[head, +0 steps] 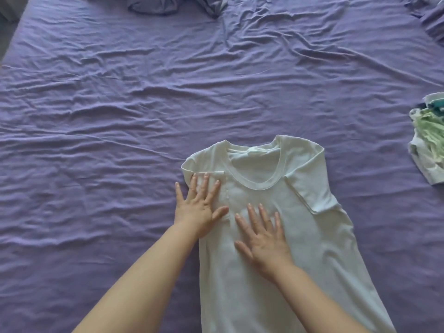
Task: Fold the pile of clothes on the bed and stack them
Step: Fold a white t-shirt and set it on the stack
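A white T-shirt (300,236) lies flat on the purple bed sheet (108,128), neck hole facing up, both sleeves folded inward over the body. My left hand (197,207) presses flat with spread fingers on the folded left side of the shirt, its little finger over the sheet. Palm down on the chest of the shirt, just below the collar, lies my right hand (262,234), fingers straight. Neither hand grips any cloth.
A stack of folded clothes (430,138) in white, pale green and teal sits at the right edge of the bed. Bunched purple and grey bedding (173,4) lies along the far edge. The wrinkled sheet stretches wide to the left and behind the shirt.
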A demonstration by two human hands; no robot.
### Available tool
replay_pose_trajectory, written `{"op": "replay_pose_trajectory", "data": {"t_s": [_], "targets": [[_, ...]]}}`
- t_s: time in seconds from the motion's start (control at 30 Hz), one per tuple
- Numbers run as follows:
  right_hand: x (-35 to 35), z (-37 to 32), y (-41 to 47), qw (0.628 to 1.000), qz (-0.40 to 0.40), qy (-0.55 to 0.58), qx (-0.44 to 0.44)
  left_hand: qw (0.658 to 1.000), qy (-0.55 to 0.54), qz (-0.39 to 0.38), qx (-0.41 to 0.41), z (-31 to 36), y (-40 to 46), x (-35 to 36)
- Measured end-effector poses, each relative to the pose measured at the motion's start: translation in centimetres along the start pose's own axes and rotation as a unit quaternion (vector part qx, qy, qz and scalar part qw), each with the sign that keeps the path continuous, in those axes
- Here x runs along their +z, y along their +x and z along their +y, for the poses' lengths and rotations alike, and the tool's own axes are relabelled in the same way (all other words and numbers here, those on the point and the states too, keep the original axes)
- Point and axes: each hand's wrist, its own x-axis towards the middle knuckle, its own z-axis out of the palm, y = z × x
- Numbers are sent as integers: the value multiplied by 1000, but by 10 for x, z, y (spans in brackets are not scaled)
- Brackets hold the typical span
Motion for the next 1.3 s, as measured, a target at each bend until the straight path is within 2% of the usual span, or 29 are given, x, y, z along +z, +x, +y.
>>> {"op": "replay_pose_trajectory", "data": {"t_s": [0.1, 0.23, 0.37, 0.5, 0.63, 0.7, 0.77, 0.8, 0.9, 0.97, 1.07, 1.2, 1.3], "targets": [[-9, 7, -15, 1000, -17, 14, 6, 998, -29, 37, -38, 18, -22, -4], [-15, 31, -67, 998, -21, 46, -49, 986, -65, 139, 60, 57, -89, 27], [-18, 50, -137, 992, -60, 94, -61, 977, -88, 104, 162, 108, -167, 82], [-19, 64, -202, 982, -100, 135, -89, 966, -147, 126, 173, 159, -225, 114], [-17, 81, -250, 974, -129, 152, -110, 962, -178, 110, 177, 184, -253, 115], [-18, 89, -266, 972, -139, 148, -118, 966, -176, 88, 167, 192, -267, 113], [-19, 94, -279, 970, -153, 140, -128, 978, -150, 31, 145, 201, -279, 107], [-20, 95, -282, 970, -158, 129, -132, 983, -126, -25, 132, 204, -283, 103], [-20, 97, -286, 974, -145, 117, -126, 990, -62, -90, 91, 208, -287, 112], [-17, 97, -285, 976, -123, 131, -119, 991, -58, -84, 82, 211, -289, 116], [-13, 98, -283, 976, -73, 168, -120, 993, -62, 22, 101, 210, -284, 123], [-29, 98, -257, 973, -43, 203, -98, 977, -175, 70, 101, 202, -267, 107], [-52, 99, -217, 972, -70, 221, -38, 959, -273, 73, -3, 181, -242, 79]]}}
